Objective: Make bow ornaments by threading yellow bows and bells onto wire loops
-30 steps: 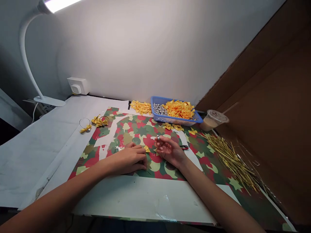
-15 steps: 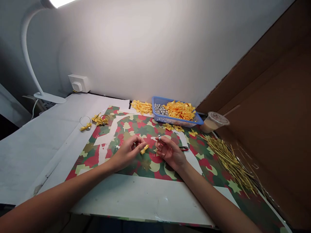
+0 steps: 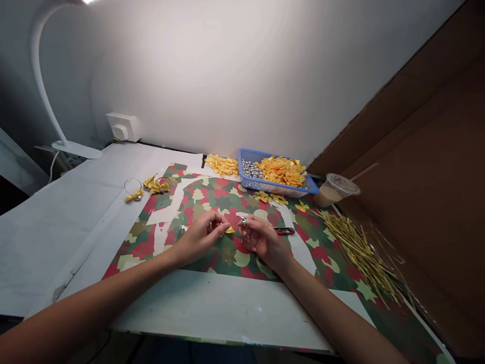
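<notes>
My left hand (image 3: 204, 234) is closed in a pinch, thumb against fingertips, with a small yellow ribbon bow (image 3: 230, 229) showing just past the thumb. The fingers hide part of the bow. Between the thumb and fingertips of my right hand (image 3: 262, 240) is a small shiny silver bell (image 3: 243, 221), held a short way to the right of the bow. Both hands are over a camouflage-like red, green and cream patterned sheet (image 3: 215, 263). Behind my right hand lies a red and black cutter-like tool (image 3: 285, 231), partly covered.
A blue basket (image 3: 278, 189) holds silver bells and yellow bows. More bows (image 3: 223, 165) are heaped beside it. Finished-looking wire loops with bows (image 3: 156, 184) lie left. Gold twist ties (image 3: 359, 253), a lidded cup (image 3: 337, 190) and cardboard (image 3: 417, 151) stand right; a lamp (image 3: 41, 76) stands left.
My right hand has moved slightly left and down with the silver bell, closer to my left hand. The yellow bow has shifted a little rightward beside the left thumb.
</notes>
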The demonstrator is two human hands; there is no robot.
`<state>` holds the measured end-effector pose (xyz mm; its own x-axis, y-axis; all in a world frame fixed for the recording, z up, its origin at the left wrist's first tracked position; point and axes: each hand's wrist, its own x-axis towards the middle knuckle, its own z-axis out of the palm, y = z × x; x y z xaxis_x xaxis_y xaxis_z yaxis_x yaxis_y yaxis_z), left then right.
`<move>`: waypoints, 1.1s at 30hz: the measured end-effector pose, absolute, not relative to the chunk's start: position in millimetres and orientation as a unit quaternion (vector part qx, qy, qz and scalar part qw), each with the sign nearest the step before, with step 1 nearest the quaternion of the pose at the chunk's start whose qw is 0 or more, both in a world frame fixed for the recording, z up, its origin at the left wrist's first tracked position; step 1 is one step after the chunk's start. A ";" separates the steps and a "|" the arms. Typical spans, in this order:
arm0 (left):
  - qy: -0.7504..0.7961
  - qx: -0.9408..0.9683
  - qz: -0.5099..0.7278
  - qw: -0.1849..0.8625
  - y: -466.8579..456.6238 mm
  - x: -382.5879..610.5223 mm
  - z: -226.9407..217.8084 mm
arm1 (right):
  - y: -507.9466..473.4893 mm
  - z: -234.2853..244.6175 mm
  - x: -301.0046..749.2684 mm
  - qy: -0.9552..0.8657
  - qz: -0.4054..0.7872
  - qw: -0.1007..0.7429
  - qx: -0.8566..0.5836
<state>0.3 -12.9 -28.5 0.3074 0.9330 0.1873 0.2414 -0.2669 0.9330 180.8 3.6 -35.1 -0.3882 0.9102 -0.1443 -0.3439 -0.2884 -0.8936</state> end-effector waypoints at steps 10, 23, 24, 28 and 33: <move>0.427 0.693 0.396 0.425 -12.9 -0.2 -30.4 | 3.8 -37.8 181.1 -0.424 0.724 0.422 -0.343; 0.419 0.688 0.397 0.439 -14.0 -0.8 -28.9 | 1.2 -38.4 180.8 -0.538 0.609 0.471 -0.343; 0.418 0.688 0.395 0.442 -14.2 -0.9 -28.6 | 1.1 -37.8 180.9 -0.554 0.600 0.466 -0.342; 0.419 0.691 0.383 0.448 -16.0 -0.5 -27.6 | 0.0 -36.3 180.3 -0.603 0.562 0.456 -0.334; 0.422 0.700 0.373 0.440 -16.3 0.0 -24.6 | -1.2 -36.5 179.0 -0.629 0.518 0.481 -0.323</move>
<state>0.0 -16.3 -24.6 0.3659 0.9184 0.1504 0.2627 -0.2570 0.9300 179.0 -1.2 -36.5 -0.3280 0.9052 0.2702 -0.0927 0.2538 -0.9628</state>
